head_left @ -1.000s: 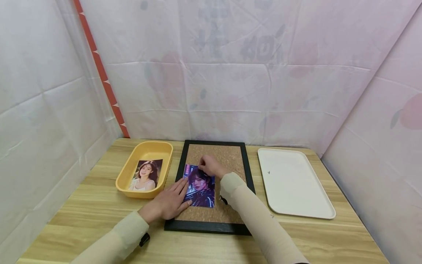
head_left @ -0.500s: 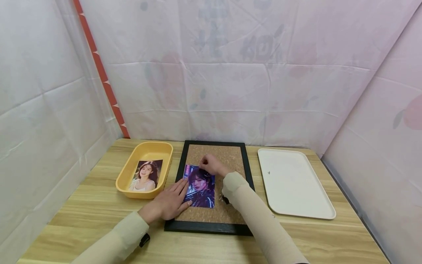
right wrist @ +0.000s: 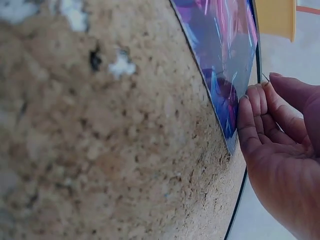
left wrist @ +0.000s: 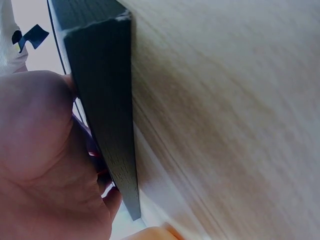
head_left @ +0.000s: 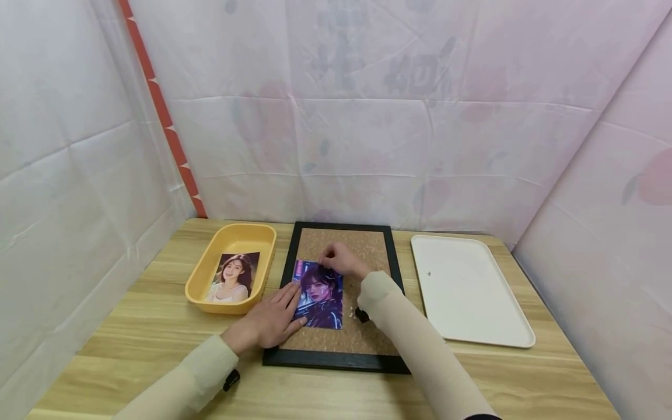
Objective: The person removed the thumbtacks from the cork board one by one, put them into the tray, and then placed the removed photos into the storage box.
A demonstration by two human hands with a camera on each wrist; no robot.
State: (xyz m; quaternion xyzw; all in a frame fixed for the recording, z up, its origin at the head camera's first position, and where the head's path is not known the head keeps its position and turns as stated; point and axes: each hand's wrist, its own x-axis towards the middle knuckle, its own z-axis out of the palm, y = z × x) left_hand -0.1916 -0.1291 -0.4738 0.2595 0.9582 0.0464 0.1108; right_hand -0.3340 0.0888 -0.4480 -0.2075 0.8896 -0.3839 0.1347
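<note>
Left grip (head_left: 270,321) is loose, lying flat across the purple photo (head_left: 321,304) and corkboard (head_left: 362,343). Right grip (head_left: 341,261) has a thin pin (right wrist: 266,77) pinched by the photo's top edge.

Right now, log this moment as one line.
left hand: rests on purple picture at left; right hand: pinches pin-like thing near picture's top; purple picture: on corkboard; portrait photo: in yellow tub

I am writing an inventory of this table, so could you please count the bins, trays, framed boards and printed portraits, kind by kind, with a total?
Bins: 1 (yellow bin)
Trays: 1 (white tray)
Boards: 1 (framed cork board)
Portraits: 2 (blue-purple portrait on the board; white-top portrait in the bin)
Total: 5
</note>
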